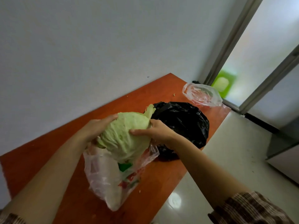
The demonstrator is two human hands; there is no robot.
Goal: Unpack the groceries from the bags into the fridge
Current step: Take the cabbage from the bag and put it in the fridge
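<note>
A pale green cabbage [124, 135] is held above the mouth of a clear plastic bag [105, 178] with red and green print. My left hand [97, 126] grips its left side and my right hand [155, 131] grips its right side. The bag lies on an orange-brown table [48, 152] and something green shows inside it under the cabbage. A full black plastic bag [182, 125] sits just behind my right hand. A grey fridge [284, 152] stands at the right edge of the view.
A second clear plastic bag [202, 94] with reddish contents lies at the table's far corner. A white wall runs along the table's left side. Pale floor tiles [226, 159] lie between table and fridge. A glass door with a metal frame [233, 39] is behind.
</note>
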